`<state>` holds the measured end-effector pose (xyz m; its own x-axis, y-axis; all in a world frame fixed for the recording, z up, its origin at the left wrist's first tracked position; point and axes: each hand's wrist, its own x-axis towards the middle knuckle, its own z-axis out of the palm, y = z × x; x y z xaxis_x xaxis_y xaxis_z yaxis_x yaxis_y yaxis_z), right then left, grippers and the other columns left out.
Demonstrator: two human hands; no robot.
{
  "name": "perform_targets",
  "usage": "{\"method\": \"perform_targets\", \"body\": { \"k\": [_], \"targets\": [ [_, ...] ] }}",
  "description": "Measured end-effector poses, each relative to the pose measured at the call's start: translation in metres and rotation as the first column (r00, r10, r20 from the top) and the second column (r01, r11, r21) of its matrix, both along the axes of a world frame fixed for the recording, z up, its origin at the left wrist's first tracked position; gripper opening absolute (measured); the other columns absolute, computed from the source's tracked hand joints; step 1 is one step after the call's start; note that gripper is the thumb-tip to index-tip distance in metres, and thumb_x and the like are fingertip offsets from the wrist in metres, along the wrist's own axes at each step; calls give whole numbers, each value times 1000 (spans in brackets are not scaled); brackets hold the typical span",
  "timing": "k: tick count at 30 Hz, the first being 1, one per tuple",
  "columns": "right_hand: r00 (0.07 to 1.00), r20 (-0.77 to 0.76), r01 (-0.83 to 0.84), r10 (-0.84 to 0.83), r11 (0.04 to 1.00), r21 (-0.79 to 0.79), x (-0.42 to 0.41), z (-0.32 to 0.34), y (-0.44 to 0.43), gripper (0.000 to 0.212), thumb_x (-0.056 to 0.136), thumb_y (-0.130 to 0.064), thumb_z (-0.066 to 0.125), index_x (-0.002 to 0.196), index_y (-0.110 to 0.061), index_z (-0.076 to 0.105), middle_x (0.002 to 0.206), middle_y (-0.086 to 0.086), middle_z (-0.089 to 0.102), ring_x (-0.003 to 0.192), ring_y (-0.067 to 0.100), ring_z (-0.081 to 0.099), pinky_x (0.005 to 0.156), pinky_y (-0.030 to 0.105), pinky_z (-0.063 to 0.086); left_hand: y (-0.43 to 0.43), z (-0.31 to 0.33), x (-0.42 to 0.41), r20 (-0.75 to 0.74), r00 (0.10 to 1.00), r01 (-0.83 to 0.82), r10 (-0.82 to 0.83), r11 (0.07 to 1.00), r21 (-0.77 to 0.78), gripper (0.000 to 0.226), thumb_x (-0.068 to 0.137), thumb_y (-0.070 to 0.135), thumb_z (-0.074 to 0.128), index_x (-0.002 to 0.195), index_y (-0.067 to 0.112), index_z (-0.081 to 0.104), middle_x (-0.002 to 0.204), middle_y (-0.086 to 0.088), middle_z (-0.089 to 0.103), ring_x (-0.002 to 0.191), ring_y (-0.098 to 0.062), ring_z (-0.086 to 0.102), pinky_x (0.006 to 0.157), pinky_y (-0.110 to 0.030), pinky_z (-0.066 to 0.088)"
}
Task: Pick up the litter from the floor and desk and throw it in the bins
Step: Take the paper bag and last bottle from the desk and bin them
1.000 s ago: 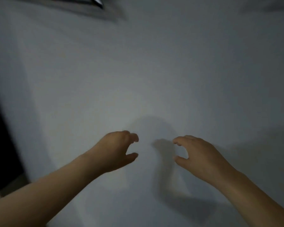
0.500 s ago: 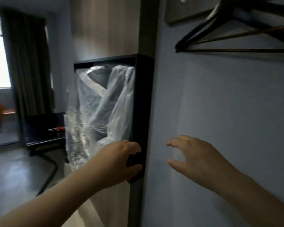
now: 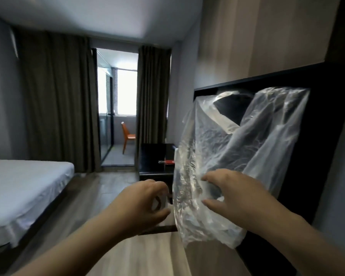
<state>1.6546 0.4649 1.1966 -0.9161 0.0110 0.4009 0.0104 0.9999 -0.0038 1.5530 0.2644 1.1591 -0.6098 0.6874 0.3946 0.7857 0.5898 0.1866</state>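
Note:
My left hand (image 3: 145,204) hovers at mid-height with its fingers loosely curled and holds nothing. A small white object (image 3: 161,204) shows behind its fingertips, too blurred to name. My right hand (image 3: 230,194) has spread, slightly bent fingers in front of a clear plastic garment cover (image 3: 237,156) that hangs in a black wardrobe niche (image 3: 319,136). Whether the fingers touch the plastic I cannot tell. A small red item (image 3: 169,161) lies on a low black bench (image 3: 153,158) further back.
A light wooden surface (image 3: 147,255) runs below my forearms. A bed with a white sheet (image 3: 22,184) fills the left side, with wooden floor (image 3: 100,188) between it and the bench. Dark curtains (image 3: 58,100) frame a balcony door with an orange chair (image 3: 127,136).
The view has swung left from a blank wall, past coat hangers, to the open room. Both hands kept their raised, loosely curled pose; the right one now lies before the plastic cover.

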Motion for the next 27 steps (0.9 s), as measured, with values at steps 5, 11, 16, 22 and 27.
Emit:
{"method": "perform_targets", "body": {
  "k": [5, 11, 16, 22, 27],
  "targets": [
    [991, 1, -131, 131, 991, 11, -90, 2, 17, 49, 86, -50, 59, 131, -35, 48, 128, -15, 55, 118, 7, 50, 97, 29, 44, -1, -4, -64, 7, 991, -132, 132, 991, -10, 40, 84, 53, 58, 121, 39, 52, 116, 21, 55, 103, 3, 52, 87, -13, 44],
    [973, 79, -219, 216, 975, 33, -187, -15, 2, 42, 86, -51, 57, 125, -35, 50, 119, -14, 55, 110, 9, 54, 91, 31, 47, -25, -20, -142, 20, 972, -235, 235, 972, -21, 41, 83, 55, 57, 122, 41, 50, 118, 21, 55, 103, 4, 51, 86, -13, 42],
    [966, 85, -247, 244, 968, 32, -264, -24, -30, 43, 87, -49, 57, 127, -37, 48, 115, -15, 54, 108, 8, 53, 88, 29, 47, -60, -25, -218, 20, 965, -262, 262, 965, -17, 41, 83, 54, 58, 121, 38, 52, 117, 20, 56, 104, 2, 53, 90, -18, 46],
    [969, 119, -216, 217, 976, -24, -359, -35, -81, 39, 86, -50, 57, 122, -37, 51, 108, -15, 55, 101, 5, 52, 86, 25, 46, -104, -19, -319, 31, 976, -216, 216, 976, 3, 43, 85, 51, 57, 124, 35, 52, 119, 18, 56, 107, 0, 53, 92, -19, 45],
    [972, 152, -172, 179, 983, -58, -436, -46, -108, 40, 87, -49, 56, 125, -36, 50, 108, -16, 54, 101, 5, 51, 83, 21, 43, -124, -24, -400, 68, 980, -184, 186, 983, -23, 44, 86, 51, 56, 127, 34, 50, 123, 17, 55, 110, -1, 53, 93, -20, 45]
  ]
}}
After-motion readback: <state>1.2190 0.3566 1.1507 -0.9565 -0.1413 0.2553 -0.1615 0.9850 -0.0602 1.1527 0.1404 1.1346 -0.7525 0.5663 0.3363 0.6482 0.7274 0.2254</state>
